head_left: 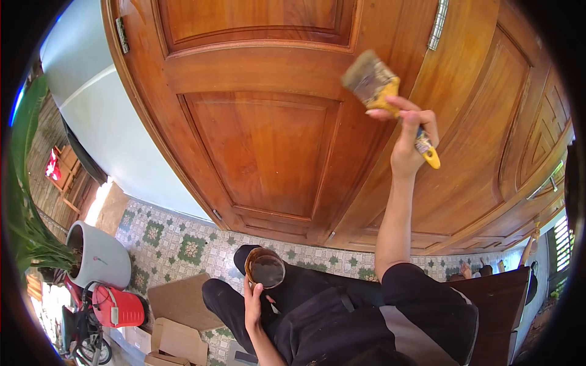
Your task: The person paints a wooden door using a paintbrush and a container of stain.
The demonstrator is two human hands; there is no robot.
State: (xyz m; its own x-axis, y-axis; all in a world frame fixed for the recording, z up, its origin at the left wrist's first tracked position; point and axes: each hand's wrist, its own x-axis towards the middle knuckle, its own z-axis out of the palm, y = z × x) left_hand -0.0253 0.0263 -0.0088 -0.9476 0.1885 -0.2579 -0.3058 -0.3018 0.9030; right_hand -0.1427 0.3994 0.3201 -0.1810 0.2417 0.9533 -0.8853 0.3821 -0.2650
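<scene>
A wide paintbrush (372, 79) with a yellow handle is held in my right hand (412, 131), its stained bristles pointing up and left in front of the brown wooden door (262, 146). Whether the bristles touch the wood I cannot tell. Down by my knees, my left hand (255, 305) grips a round cup (266, 268) with dark liquid inside. Metal hinges (437, 24) show along the door's edges, and carved panels (470, 140) continue to the right.
At the left stand a grey planter (104, 253) with a large-leaved plant and a red container (119, 307). Cardboard (177, 341) lies on the patterned tile floor (192, 244). A dark wooden surface (497, 305) is at the right, with other people's hands far behind it.
</scene>
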